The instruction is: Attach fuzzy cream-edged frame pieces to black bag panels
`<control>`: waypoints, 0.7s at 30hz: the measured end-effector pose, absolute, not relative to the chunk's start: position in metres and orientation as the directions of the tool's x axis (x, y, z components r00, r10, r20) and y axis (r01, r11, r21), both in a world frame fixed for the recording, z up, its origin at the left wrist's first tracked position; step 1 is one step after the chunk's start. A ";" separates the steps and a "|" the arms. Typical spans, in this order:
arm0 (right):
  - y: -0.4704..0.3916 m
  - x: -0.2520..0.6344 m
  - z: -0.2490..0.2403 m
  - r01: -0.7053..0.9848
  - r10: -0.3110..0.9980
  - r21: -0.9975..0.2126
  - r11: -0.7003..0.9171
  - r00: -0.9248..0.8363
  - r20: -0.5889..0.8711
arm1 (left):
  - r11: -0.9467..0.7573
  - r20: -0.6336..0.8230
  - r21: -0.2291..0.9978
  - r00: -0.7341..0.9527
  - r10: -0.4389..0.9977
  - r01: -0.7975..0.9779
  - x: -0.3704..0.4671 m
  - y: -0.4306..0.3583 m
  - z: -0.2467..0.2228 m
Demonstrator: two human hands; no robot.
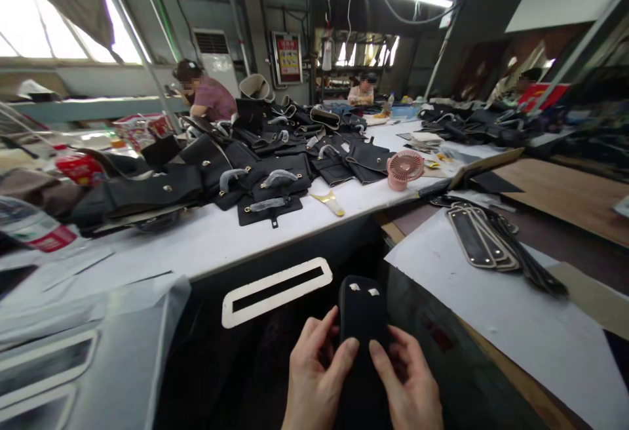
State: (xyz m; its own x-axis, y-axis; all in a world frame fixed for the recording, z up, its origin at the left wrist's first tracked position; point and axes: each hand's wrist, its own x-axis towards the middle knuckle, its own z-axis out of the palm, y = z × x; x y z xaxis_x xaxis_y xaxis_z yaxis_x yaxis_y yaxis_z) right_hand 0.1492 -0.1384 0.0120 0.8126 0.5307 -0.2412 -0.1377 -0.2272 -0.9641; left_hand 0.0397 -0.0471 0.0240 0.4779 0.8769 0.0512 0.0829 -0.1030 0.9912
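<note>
In the head view, a long black padded-looking piece [361,315] with a rounded end is between my hands, low in the middle. Two small whitish tabs [364,290] show near its far end. My left hand [319,368] grips its left edge, the thumb lying on the top face. On the opposite edge, my right hand [407,377] holds it the same way, thumb on top and fingers curled at the side. The piece's near end runs out of view. Left of it lies a pale oblong frame [278,291] with a long slot, over something dark.
Black bags [280,174] with wrapped handles crowd the white table [221,240] ahead. A pink fan [403,169] stands at its edge. Black panels with pale borders [484,240] are stacked at right. A bottle [37,223] lies left. Co-workers [211,92] sit farther back.
</note>
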 end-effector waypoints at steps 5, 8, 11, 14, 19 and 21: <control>-0.139 0.137 0.031 -0.023 0.440 -0.989 -0.149 0.894 -0.087 | -0.226 0.141 0.969 0.525 0.839 0.101 0.045 -0.050 0.035; -0.144 0.137 0.038 0.009 0.470 -0.983 -0.184 0.879 -0.080 | -0.241 0.154 0.966 0.538 0.829 0.096 0.045 -0.058 0.034; -0.151 0.138 0.043 0.054 0.487 -0.978 -0.203 0.872 -0.053 | -0.179 0.110 0.980 0.531 0.840 0.081 0.047 -0.067 0.027; -0.156 0.138 0.047 0.066 0.486 -0.978 -0.199 0.873 -0.040 | -0.054 0.031 0.998 0.486 0.873 0.033 0.054 -0.070 0.021; -0.157 0.148 0.043 -0.054 0.548 -0.994 -0.094 0.831 -0.097 | -0.019 -0.012 0.998 0.504 0.863 0.055 0.063 -0.058 0.030; -0.154 0.157 0.039 -0.136 0.567 -0.989 -0.049 0.812 -0.140 | -0.064 0.027 0.996 0.508 0.861 0.055 0.063 -0.058 0.035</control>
